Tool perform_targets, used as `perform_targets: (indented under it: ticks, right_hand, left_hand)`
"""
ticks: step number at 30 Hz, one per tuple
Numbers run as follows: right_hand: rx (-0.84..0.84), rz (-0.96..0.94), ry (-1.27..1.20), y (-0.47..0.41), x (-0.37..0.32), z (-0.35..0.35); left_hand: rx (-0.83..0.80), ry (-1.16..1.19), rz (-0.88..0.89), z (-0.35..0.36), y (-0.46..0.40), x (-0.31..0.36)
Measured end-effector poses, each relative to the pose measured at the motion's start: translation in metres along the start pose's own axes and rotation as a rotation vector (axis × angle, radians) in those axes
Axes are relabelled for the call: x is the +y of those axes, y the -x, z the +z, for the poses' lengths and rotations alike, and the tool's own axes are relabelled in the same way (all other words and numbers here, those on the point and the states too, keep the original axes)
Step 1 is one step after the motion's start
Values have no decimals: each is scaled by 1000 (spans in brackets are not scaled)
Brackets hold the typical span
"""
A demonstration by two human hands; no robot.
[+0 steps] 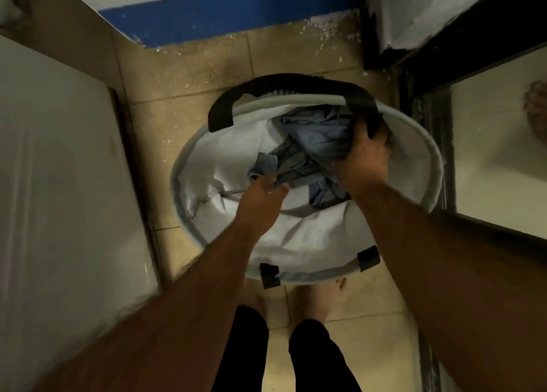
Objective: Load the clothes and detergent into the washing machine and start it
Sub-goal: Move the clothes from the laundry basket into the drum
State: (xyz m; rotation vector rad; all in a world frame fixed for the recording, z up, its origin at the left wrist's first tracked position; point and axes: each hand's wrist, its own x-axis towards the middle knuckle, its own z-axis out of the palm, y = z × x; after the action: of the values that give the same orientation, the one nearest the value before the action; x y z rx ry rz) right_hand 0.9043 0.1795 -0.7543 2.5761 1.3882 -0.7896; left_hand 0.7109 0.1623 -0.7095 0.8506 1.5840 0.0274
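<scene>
Blue-grey clothes (313,143) bunch at one o'clock in the laundry basket (296,243); my right hand (362,157) clamps them, left hand (260,197) pinching their edge.

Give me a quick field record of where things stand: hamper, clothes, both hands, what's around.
hamper: light fabric laundry hamper with black handles, standing on the tiled floor
clothes: blue and grey clothes bunched inside the hamper
left hand: left hand inside the hamper, pinching a blue piece
right hand: right hand closed on the bunch
surroundings: white appliance top on the person's left; mirror on the right
loading: not yet begun, clothes not out
</scene>
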Motion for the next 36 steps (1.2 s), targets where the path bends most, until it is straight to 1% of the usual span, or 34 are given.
perform_targets:
  ticks: [5,7,9,13,15,20,23,26,29,31,33,36]
  right_hand:
    - [84,-12,-254,17,-4,-15]
    - [82,-53,-329,39,-10,-32]
    - [70,-96,-351,65,-17,-55]
    - [10,-69,-441,111,-29,-103]
    - [-41,-100,-493,125,-34,-129]
    - [-191,-221,-611,151,-41,-191]
    - [-277,-242,-658,165,-45,-230]
    - [-331,-238,-703,184,-51,-272]
    - [-338,-202,-811,214,-60,-320]
    - [-333,-194,-874,248,-69,-368]
    - [-332,-242,-913,280,-79,-418]
    - [-344,-420,-933,325,-87,-491]
  left_hand:
    - [-6,190,-120,-6,20,7]
    - [-1,246,-166,-9,33,16]
    - [-10,297,-206,-12,50,28]
    - [-28,454,-270,-18,93,65]
    - [-37,561,-291,-24,114,84]
    - [-23,926,-353,-42,166,130]
    - [-33,1001,-310,-52,203,149]
    - [10,1015,-248,-60,241,165]
    - [88,959,-159,-70,286,195]
    - [128,891,-55,-85,332,225]
    - [159,803,66,-101,376,254]
    - [179,707,167,-133,454,298]
